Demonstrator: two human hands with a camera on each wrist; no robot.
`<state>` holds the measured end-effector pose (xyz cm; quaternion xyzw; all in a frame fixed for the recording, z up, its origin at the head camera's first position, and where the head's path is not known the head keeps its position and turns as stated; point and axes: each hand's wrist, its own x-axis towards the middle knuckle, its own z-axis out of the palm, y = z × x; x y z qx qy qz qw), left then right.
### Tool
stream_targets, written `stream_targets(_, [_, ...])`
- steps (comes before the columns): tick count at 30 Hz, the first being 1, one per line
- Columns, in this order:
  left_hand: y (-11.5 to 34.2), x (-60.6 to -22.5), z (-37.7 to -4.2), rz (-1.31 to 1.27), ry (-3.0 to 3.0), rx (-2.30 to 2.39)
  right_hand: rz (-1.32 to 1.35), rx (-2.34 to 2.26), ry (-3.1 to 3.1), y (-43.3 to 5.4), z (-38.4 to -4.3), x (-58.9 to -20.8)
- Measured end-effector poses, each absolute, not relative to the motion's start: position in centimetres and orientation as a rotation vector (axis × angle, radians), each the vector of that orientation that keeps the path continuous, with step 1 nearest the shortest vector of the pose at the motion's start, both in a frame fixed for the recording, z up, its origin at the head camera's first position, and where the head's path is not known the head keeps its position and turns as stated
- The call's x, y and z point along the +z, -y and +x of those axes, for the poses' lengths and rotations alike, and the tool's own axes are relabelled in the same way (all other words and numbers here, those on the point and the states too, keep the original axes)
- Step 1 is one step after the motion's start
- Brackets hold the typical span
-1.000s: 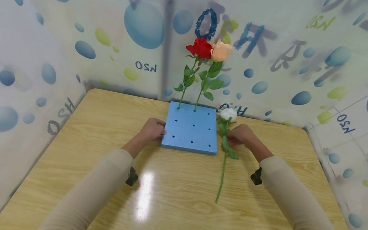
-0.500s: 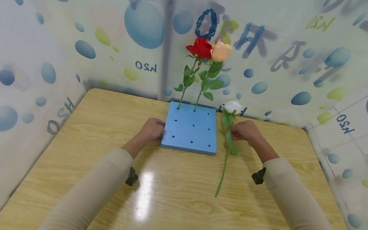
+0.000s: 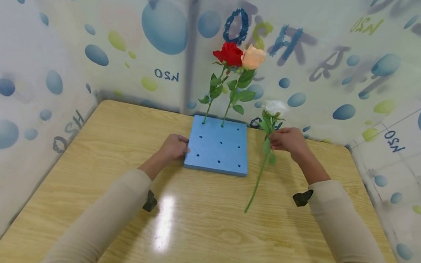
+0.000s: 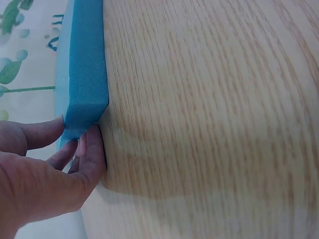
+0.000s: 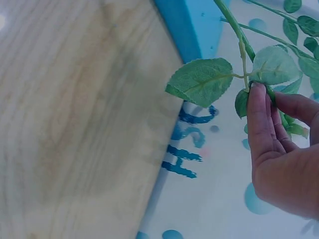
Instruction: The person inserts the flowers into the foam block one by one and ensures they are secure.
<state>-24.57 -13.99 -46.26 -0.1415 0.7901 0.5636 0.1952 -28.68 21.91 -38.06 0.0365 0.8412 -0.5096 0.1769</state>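
Observation:
My right hand (image 3: 290, 143) pinches the stem of a white rose (image 3: 275, 107) between thumb and fingers, among its leaves (image 5: 202, 81). The bloom points up and the bare stem slants down to the left, right of the blue foam board (image 3: 227, 156). At the board's left edge, my left hand (image 3: 173, 147) grips it, thumb on the top face and fingers against the side, as the left wrist view shows. A red rose (image 3: 229, 54) and a peach rose (image 3: 252, 57) stand upright in holes along the board's back row. Several other holes in the board hold nothing.
The board lies on a wooden table (image 3: 123, 138), close to its back edge. Behind it rises a wall (image 3: 130, 30) printed with blue and green drops and letters. Side walls border the table left and right.
The right hand has raised the white rose and shifted slightly right; its lower stem end has also moved up. The left hand has stayed at the board.

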Motion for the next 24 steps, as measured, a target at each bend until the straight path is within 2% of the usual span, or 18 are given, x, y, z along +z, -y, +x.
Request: stream_targets(24, [14.0, -45.9, -24.4, -0.386, -2.225, 1.565, -0.023, -1.519, -2.545, -22.0, -29.0, -34.0])
